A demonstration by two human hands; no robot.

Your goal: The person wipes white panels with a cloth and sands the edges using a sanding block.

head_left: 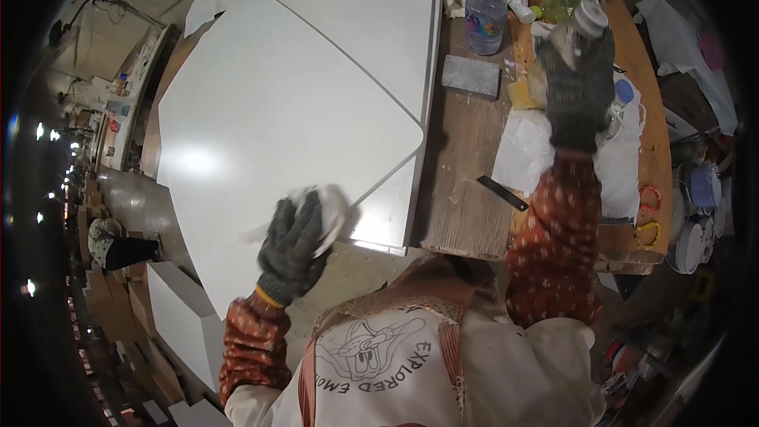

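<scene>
My left hand (292, 245), in a dark grey knit glove, is closed on a white cloth (335, 217) at the near edge of a large glossy white panel (316, 95). The cloth is slightly blurred. Over the right part of the workbench, my right hand (581, 87), gloved alike, grips a white-capped bottle (591, 17); the glove hides most of its body. Beside that hand lie a yellow sponge-like block (522, 96) and a crumpled white sheet (523, 146). A second white panel piece (387, 217), with a diagonal edge, shows under the large one.
On the wooden bench (462, 190) stand a clear bottle with a dark cap (485, 12) and a grey rectangular block (471, 77). A black flat strip (502, 193) lies nearer me. Red and yellow rings (649, 213) sit by the right edge. Another person (118, 245) is far left, near cardboard.
</scene>
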